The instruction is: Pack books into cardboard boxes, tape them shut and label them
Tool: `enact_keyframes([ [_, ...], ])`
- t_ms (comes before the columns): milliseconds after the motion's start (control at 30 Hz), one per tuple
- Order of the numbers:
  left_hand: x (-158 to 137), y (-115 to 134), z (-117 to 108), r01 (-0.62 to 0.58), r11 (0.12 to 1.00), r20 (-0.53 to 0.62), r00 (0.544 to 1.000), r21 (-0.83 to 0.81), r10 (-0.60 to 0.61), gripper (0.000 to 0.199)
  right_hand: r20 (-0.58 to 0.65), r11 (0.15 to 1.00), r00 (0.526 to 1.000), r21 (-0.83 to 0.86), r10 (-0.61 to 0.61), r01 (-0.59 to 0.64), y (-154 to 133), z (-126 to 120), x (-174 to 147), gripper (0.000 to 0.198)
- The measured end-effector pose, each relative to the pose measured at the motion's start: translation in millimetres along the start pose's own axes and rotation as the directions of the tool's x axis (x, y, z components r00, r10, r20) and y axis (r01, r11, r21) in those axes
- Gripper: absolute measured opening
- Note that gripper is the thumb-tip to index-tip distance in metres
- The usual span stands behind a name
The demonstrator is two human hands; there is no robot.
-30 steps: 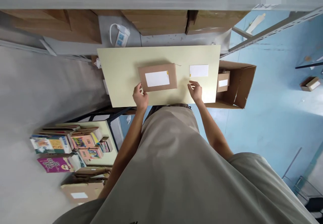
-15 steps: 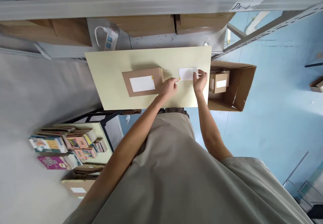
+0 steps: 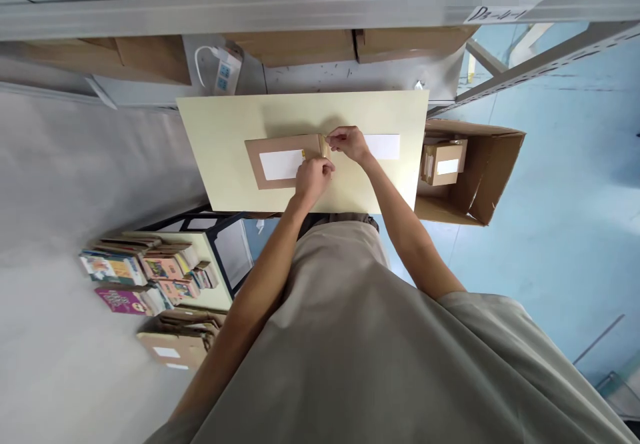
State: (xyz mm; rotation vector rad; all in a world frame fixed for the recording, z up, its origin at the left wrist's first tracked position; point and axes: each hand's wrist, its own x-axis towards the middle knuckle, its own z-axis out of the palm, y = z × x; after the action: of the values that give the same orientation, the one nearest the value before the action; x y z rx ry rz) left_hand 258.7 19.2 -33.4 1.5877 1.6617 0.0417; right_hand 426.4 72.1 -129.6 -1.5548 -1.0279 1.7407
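Observation:
A brown cardboard box (image 3: 254,167) with a large white label (image 3: 280,165) lies on a pale yellow tabletop (image 3: 225,117). My left hand (image 3: 314,179) rests at the near right corner of the box, its fingers curled in; whatever they may grip is hidden. Across from it, my right hand (image 3: 349,143) is at the far right corner, thumb and fingers pinched together against the box's taped end. What sits in that pinch is too small to make out. A white sheet (image 3: 384,147) lies flat on the tabletop, partly covered by my right hand and wrist.
Right of the tabletop stands an open carton (image 3: 493,174) with a smaller labelled box (image 3: 445,164) inside. Behind are a power strip (image 3: 227,72) and large cartons (image 3: 295,47) beneath a grey shelf beam (image 3: 300,14). Stacked books (image 3: 120,271) sit at lower left.
Both hands have moved left, from the white sheet to the right end of the box. My right hand has let go of the sheet and closed into a pinch.

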Motion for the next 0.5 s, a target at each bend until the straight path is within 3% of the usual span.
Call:
enact_keyframes([
  [100, -2.2, 0.2, -5.2, -0.008, 0.999, -0.007, 1.0, -0.04, 0.008, 0.032, -0.012, 0.992, 0.999, -0.12, -0.043, 0.041, 1.4, -5.8, 2.4, 0.036],
  [300, -3.4, 6.3, 1.6, -0.048, 0.998, 0.0, 0.999, -0.037, 0.048, 0.037, -0.18, 0.934, 0.976, -0.353, -0.123, 0.053, 2.8, -16.3, 17.7, 0.021],
  [500, -2.9, 6.6, 3.3, -0.085, 0.995, 0.015, 0.996, -0.051, 0.086, 0.038, -0.122, 0.916, 0.985, -0.395, -0.123, 0.066, 1.7, -20.3, 22.5, 0.021],
])
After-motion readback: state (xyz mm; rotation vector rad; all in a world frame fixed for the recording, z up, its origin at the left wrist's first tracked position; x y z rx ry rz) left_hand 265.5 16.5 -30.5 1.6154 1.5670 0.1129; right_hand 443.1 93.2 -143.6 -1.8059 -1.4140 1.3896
